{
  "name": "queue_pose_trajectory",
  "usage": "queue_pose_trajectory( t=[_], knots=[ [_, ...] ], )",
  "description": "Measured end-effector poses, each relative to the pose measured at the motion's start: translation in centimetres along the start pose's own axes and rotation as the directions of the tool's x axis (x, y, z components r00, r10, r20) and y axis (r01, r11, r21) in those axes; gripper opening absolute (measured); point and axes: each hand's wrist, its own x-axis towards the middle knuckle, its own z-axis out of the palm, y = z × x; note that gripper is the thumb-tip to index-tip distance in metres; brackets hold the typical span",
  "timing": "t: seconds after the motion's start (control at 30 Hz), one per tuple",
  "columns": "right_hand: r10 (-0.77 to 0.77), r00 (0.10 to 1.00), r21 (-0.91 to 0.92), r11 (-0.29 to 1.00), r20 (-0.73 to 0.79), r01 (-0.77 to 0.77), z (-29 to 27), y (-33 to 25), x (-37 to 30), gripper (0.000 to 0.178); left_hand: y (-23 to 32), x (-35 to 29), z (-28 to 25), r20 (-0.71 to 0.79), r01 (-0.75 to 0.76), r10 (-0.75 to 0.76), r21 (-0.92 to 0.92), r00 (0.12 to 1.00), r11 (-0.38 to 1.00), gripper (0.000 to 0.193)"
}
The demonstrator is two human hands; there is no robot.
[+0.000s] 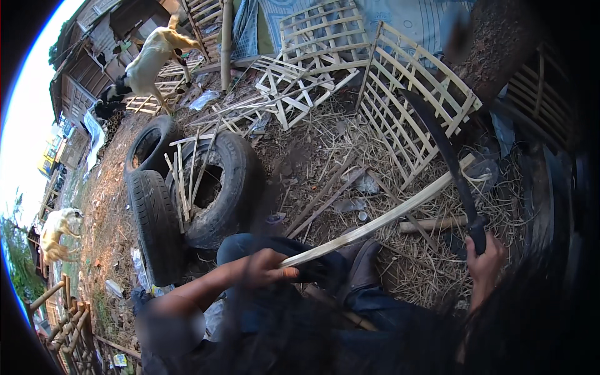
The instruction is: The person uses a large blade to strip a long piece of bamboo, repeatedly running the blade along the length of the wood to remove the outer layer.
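Note:
My left hand (pixel 269 265) is closed around the near end of a long pale bamboo strip (pixel 375 226), which slants up to the right in front of my knees. In my right hand (pixel 486 259) is the dark handle of a sickle (pixel 447 150). Its long curved blade rises up and to the left and crosses the strip close to the strip's far end. Whether the edge touches the strip, I cannot tell. Under the strip, near my right hand, a short bamboo piece (pixel 434 224) lies on the ground.
Old tyres (pixel 234 181) stand at the left, with thin bamboo sticks (pixel 181 181) leaning on one. Woven bamboo lattice panels (pixel 409 94) lie ahead. Farther left are a goat (pixel 147 65) and another pale animal (pixel 59 234). Shavings (pixel 431 265) litter the ground around my shoe (pixel 362 265).

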Motion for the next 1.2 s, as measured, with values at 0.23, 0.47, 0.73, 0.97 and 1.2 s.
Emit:
queue_pose_trajectory(
  t=[0.23,0.47,0.73,0.97,1.2],
  knots=[
    [0.056,0.998,0.02,0.998,0.001,-0.056,0.0,1.6,-0.3,0.038,1.6,-1.0,0.2,-0.01,-0.059,0.059,0.046,0.998,0.997,0.056],
    [-0.227,0.972,0.001,0.974,-0.055,0.227,-0.8,-1.5,0.0,0.044,1.4,0.6,1.5,0.047,-0.046,0.044,0.033,0.998,0.998,0.05],
    [-0.227,0.973,0.123,0.967,0.034,0.222,0.1,-3.7,2.1,0.046,-1.6,-1.5,0.8,0.021,0.095,-0.098,0.108,0.995,0.99,0.05],
    [-0.165,0.986,0.162,0.974,0.026,0.159,0.9,-3.6,0.6,0.036,-1.8,-0.3,1.8,0.039,0.117,-0.119,0.063,0.992,0.991,0.046],
    [-0.021,0.999,0.008,1.0,0.035,0.021,1.9,-0.9,0.6,0.045,0.9,0.2,1.0,-0.025,-0.015,0.012,-0.12,1.0,0.993,0.05]
  ],
)
